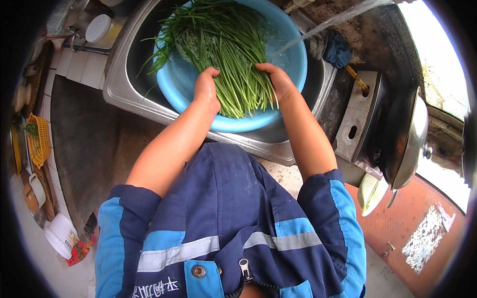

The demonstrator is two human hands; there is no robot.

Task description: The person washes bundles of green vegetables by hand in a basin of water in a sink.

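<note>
A large bunch of long green leafy stems, like Chinese chives (234, 70), lies in a light blue plastic basin (175, 89) with water in it. My left hand (207, 87) grips the bunch along its left side, thumb on top. On the right side my right hand (277, 82) holds it the same way; the undersides of both hands are hidden. The pale cut ends point towards me and the darker leaves spread over the far left rim. From the upper right a stream of water (328, 26) runs into the basin, which stands in a stainless steel sink (123, 95).
A dark blue cloth (337, 50) hangs at the sink's right. Beyond it are a gas stove (354, 108) and a wok with a metal lid (409, 145). At left are a lidded jar (102, 31), a yellow plastic basket (38, 139) and a white bucket (61, 234).
</note>
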